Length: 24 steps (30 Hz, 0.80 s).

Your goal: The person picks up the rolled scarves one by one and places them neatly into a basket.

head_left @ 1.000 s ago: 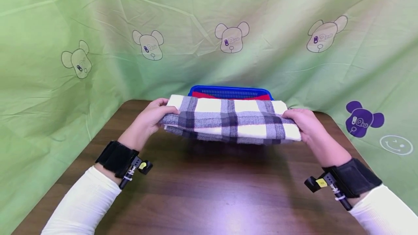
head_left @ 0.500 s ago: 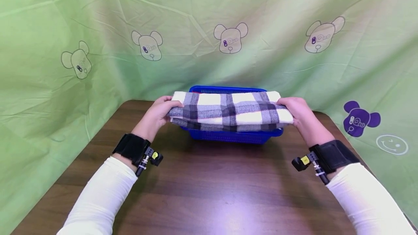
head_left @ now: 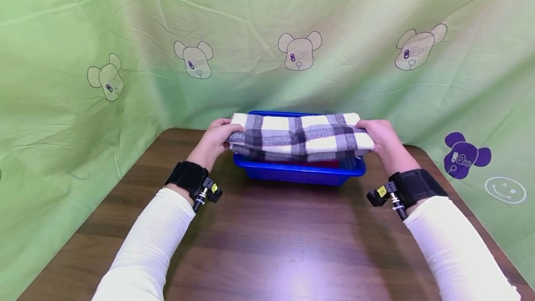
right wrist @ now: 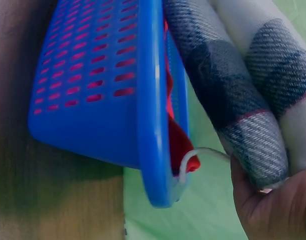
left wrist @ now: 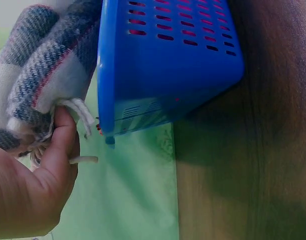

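A folded black, grey and white checked scarf (head_left: 298,138) with fringe hangs just above a blue plastic basket (head_left: 294,175). My left hand (head_left: 218,137) grips its left end, thumb on top; my right hand (head_left: 378,136) grips the right end the same way. In the left wrist view, fringe strands poke out by the fingers of the left hand (left wrist: 45,180). Red cloth (right wrist: 178,145) lies inside the basket, seen past its rim in the right wrist view. The scarf covers much of the basket's opening in the head view.
The basket stands near the back of a brown wooden table (head_left: 288,236). A green curtain (head_left: 251,68) printed with bear heads hangs close behind it and along both sides.
Both hands have carried the scarf forward, away from me, from in front of the basket to over it. More of the basket's front wall now shows beneath the scarf.
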Available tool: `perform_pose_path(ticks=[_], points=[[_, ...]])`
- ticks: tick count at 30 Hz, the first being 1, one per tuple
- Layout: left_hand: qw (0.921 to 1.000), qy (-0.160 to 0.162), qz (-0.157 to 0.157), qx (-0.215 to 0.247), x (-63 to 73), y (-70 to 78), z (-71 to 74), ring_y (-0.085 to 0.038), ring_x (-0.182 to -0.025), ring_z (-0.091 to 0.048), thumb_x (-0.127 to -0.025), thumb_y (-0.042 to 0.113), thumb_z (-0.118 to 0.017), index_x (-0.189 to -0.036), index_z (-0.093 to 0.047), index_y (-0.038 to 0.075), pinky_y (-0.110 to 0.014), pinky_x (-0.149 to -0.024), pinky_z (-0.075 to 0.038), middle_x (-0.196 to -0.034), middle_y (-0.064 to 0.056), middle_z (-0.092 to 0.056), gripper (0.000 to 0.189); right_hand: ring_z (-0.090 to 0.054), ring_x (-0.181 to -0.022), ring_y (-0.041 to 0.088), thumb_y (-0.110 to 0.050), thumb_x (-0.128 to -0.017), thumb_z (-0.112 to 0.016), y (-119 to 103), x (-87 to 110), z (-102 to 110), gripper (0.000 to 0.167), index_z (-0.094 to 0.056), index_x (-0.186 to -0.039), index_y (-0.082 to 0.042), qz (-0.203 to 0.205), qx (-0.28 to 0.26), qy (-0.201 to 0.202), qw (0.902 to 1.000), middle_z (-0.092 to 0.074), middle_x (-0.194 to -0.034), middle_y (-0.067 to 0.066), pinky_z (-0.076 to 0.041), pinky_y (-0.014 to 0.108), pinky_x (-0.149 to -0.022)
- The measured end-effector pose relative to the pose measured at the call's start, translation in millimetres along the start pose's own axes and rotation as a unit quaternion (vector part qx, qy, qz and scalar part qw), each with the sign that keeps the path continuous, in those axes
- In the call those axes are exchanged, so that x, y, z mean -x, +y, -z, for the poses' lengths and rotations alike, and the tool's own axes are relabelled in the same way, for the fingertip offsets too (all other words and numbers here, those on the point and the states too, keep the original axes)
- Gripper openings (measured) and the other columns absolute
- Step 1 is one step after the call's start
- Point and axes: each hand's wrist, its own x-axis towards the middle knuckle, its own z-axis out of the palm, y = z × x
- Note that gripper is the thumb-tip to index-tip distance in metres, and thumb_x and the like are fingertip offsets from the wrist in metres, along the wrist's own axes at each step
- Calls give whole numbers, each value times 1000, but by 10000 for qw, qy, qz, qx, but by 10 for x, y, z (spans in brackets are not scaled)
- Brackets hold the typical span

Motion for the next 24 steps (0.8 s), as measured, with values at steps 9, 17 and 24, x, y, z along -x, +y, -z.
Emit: perform_pose_path(ticks=[9, 17, 24], points=[[9979, -134, 153, -613, -55, -103, -68, -16, -72, -63, -85, 1, -71, -115, -51, 3, -31, -68, -57, -94, -7, -61, 36, -61, -59, 8, -5, -88, -59, 214, -68, -4, 43, -49, -126, 11, 238, 1205, 12, 9924, -60, -67, -6, -55, 23, -59], [9906, -461, 197, -1272, -5, -24, -36, -18, -78, -63, -85, -1, -60, -131, -49, -6, -36, -80, -57, -105, -13, -59, 47, -60, -59, 8, -6, -87, -62, 265, -84, 16, 33, -56, -117, 7, 268, 1581, 24, 9870, -58, -69, -7, -55, 25, -58], [9799, -412, -49, -1953, -37, -46, -68, -21, -83, -62, -82, -9, -64, -134, -47, -9, -34, -78, -57, -111, -18, -57, 54, -58, -59, 10, -5, -84, -65, 309, -90, 1, 25, -59, -105, 8, 614, 2432, 48, 9680, -57, -77, 2, -54, 26, -55]])
